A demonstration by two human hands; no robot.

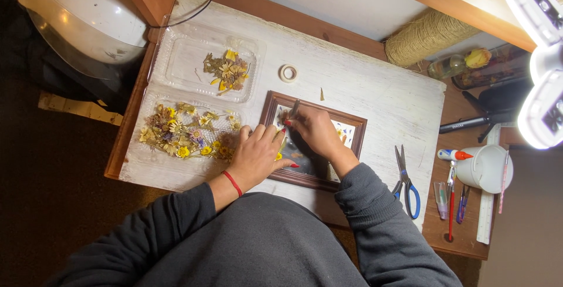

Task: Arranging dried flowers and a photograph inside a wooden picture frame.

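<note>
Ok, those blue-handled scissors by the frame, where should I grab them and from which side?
Take the scissors by the blue handle loops, coming in from the near edge of the white board. They lie flat with the loops toward the person and the blades pointing away, clear of the wooden frame.

Frame (358,124): small, dark brown wood, rectangular, lying flat on my bench, slightly skewed. Pressed flowers inside, mostly under my hands. Tweezers (293,108): thin metal, in my right grip (316,131), tips at frame's top-left corner. Left grip (258,155) lies flat on frame's left edge.
</note>
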